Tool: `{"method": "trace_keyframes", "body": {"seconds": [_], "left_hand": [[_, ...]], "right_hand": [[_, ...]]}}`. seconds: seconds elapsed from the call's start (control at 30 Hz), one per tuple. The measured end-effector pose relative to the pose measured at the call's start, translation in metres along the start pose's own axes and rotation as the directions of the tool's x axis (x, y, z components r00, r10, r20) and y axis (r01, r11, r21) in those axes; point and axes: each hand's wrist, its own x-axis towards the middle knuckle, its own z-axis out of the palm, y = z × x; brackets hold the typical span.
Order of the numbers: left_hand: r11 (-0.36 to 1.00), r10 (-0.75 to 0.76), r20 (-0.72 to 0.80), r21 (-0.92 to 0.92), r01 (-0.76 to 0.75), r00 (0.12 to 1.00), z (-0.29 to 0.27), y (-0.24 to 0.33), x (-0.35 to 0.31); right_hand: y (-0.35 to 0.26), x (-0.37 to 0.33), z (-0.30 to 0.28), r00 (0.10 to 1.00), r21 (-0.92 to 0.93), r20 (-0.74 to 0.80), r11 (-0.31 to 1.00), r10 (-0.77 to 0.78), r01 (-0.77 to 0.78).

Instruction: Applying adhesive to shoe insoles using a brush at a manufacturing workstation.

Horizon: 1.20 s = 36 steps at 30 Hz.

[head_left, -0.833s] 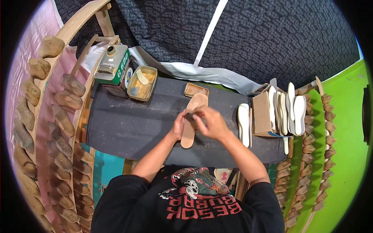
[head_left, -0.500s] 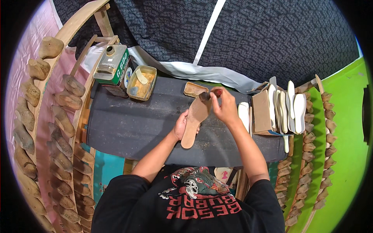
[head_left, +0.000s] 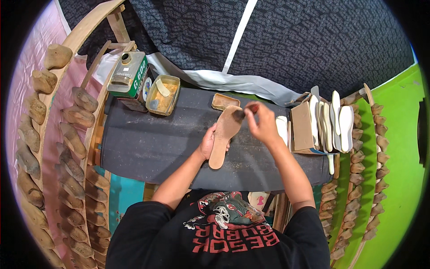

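Observation:
A tan, foot-shaped insole (head_left: 221, 140) is held up over the middle of the table, its wide toe end pointing away from me. My left hand (head_left: 208, 143) is closed round its left edge, with fingers reaching beneath and showing at the right side. In my right hand (head_left: 263, 124) is a small brush (head_left: 240, 115) with dark bristles and a reddish handle, partly hidden by my fingers. The bristles are at the upper right edge of the insole; whether they touch it I cannot tell. Just beyond the toe end lies a small shallow tray (head_left: 224, 101).
At the back left stand a green and silver metal can (head_left: 130, 78) and a plastic tub (head_left: 157, 107) of yellowish residue. On the right, a cardboard box (head_left: 301, 130) holds several white insoles (head_left: 346, 127). Racks of wooden shoe lasts (head_left: 71, 161) flank the dark-covered table (head_left: 134, 150).
The brush has moved from the toe tip to the insole's upper right edge, with my right hand shifting slightly right. The toe end has swung a little to the left.

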Motion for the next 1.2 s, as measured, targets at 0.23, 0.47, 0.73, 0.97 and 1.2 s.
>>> {"method": "trace_keyframes", "body": {"seconds": [0.23,0.47,0.73,0.97,1.2], "left_hand": [[1.0,-0.013,0.01,-0.003,0.013,1.0,0.0,-0.002,-0.002],[1.0,-0.011,-0.04,0.024,0.012,0.999,0.0,-0.006,-0.008],[0.999,0.03,-0.074,0.039,-0.027,0.997,-0.02,-0.005,-0.021],[0.994,0.111,-0.083,0.026,-0.109,0.99,-0.035,0.008,-0.036],[0.99,0.136,-0.115,0.048,-0.131,0.984,-0.027,0.008,-0.028]], "right_hand": [[-0.005,-0.002,0.0,0.989,-0.027,0.059,0.99,-0.135,0.137],[0.001,-0.001,0.008,0.989,0.004,0.105,0.995,-0.103,0.103],[0.091,0.033,0.042,0.966,0.018,-0.055,0.967,0.253,-0.253],[0.104,0.019,0.074,0.958,-0.01,0.091,0.962,0.272,-0.272],[0.1,0.019,0.048,0.95,0.108,-0.077,0.95,0.301,-0.293]]}}
